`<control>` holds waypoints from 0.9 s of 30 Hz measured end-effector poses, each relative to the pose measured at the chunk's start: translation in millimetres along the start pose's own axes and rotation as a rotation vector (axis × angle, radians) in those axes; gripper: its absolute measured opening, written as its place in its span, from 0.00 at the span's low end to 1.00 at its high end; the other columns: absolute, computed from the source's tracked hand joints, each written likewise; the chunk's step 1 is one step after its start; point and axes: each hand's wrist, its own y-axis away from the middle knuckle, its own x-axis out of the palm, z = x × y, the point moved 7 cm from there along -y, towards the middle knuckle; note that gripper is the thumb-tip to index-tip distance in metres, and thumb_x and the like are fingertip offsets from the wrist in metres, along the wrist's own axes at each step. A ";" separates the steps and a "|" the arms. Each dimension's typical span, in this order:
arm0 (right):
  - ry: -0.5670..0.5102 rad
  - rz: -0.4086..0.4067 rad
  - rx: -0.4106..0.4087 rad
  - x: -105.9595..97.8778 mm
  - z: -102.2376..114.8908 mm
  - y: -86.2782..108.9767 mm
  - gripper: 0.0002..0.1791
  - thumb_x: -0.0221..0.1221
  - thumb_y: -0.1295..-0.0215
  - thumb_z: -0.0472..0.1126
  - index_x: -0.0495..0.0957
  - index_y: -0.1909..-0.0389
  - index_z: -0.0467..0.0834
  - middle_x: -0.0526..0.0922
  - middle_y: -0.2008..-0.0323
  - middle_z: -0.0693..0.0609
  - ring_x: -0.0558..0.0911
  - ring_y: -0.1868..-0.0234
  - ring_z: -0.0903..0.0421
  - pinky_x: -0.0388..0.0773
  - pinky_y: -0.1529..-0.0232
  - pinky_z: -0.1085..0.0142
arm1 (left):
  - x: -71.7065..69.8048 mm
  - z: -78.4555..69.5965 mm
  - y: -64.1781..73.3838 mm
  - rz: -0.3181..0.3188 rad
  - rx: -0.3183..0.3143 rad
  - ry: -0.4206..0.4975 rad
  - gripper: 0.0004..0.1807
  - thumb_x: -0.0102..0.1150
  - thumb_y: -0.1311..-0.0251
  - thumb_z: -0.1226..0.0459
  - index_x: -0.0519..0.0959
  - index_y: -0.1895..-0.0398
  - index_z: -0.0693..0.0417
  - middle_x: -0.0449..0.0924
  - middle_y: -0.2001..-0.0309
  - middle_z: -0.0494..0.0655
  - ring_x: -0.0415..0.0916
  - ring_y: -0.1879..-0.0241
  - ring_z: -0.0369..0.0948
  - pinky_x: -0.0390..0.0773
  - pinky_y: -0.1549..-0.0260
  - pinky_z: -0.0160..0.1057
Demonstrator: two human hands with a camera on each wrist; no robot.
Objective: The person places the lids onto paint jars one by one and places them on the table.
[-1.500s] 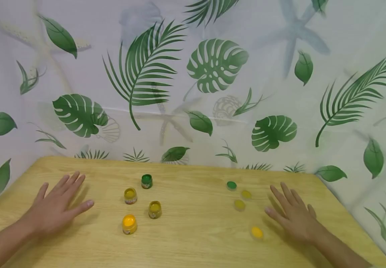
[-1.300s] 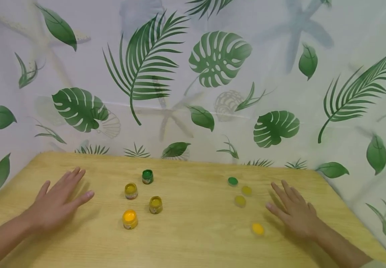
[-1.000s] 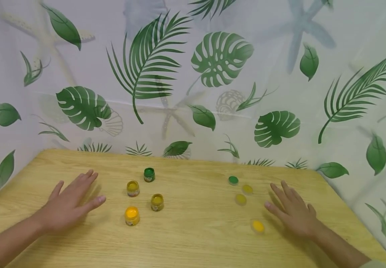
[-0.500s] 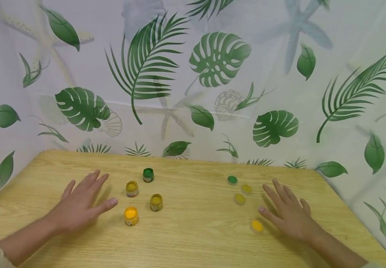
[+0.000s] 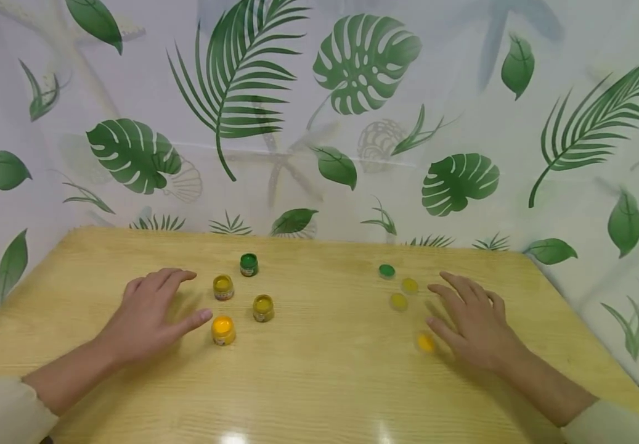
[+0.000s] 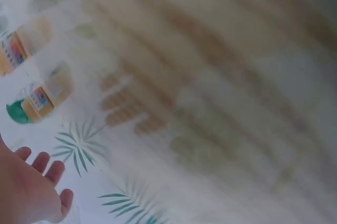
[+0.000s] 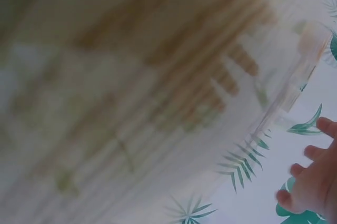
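Four small uncapped paint jars stand upright on the table: a green paint jar (image 5: 249, 265), a left olive-yellow jar (image 5: 223, 288), a right olive-yellow jar (image 5: 263, 308) and an orange-yellow jar (image 5: 223, 331). My left hand (image 5: 150, 317) is just left of them, palm down, thumb and forefinger spread and holding nothing. On the right lie round lids: a green lid (image 5: 387, 271), two olive lids (image 5: 410, 285) and a yellow lid (image 5: 426, 343). My right hand (image 5: 474, 320) hovers beside them, its thumb overlapping the yellow lid's edge in the head view, fingers loosely bent around nothing.
A light wooden table (image 5: 319, 370) reaches back to a white cloth (image 5: 341, 129) printed with green leaves. Both wrist views show a blurred, glossy tabletop with hand reflections. Cream sleeves cover my forearms.
My left hand has moved right, up to the jars, and its fingers have bent a little. The right hand has shifted slightly left toward the lids. The head view has tilted down.
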 end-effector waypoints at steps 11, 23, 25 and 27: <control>-0.039 -0.073 -0.163 -2.6 10.1 -13.9 0.27 0.59 0.32 0.51 0.72 0.36 0.46 0.64 0.29 0.41 0.65 0.33 0.38 0.56 0.45 0.31 | 5.5 -7.8 -14.1 0.084 0.064 -0.022 0.42 0.56 0.41 0.34 0.71 0.35 0.57 0.71 0.36 0.55 0.66 0.35 0.55 0.60 0.39 0.61; -0.107 -0.053 -0.168 -2.5 8.2 0.2 0.25 0.60 0.33 0.48 0.74 0.37 0.46 0.67 0.32 0.42 0.66 0.33 0.40 0.56 0.47 0.35 | 20.4 -13.8 -4.1 0.146 0.119 0.067 0.39 0.62 0.47 0.34 0.75 0.41 0.52 0.76 0.44 0.45 0.73 0.43 0.47 0.65 0.47 0.53; -0.113 -0.061 -0.162 -5.3 7.3 1.7 0.24 0.60 0.33 0.48 0.74 0.37 0.46 0.67 0.32 0.42 0.66 0.34 0.39 0.56 0.47 0.36 | 22.0 -17.6 -5.8 0.145 0.143 0.076 0.40 0.63 0.48 0.34 0.75 0.42 0.52 0.76 0.44 0.44 0.73 0.42 0.46 0.64 0.47 0.52; -0.117 -0.060 -0.158 -7.0 6.5 2.1 0.24 0.60 0.33 0.47 0.74 0.38 0.46 0.68 0.32 0.42 0.66 0.34 0.39 0.56 0.47 0.36 | 24.7 -20.7 -7.5 0.153 0.161 0.078 0.40 0.63 0.48 0.34 0.75 0.42 0.52 0.76 0.44 0.44 0.72 0.41 0.46 0.64 0.47 0.51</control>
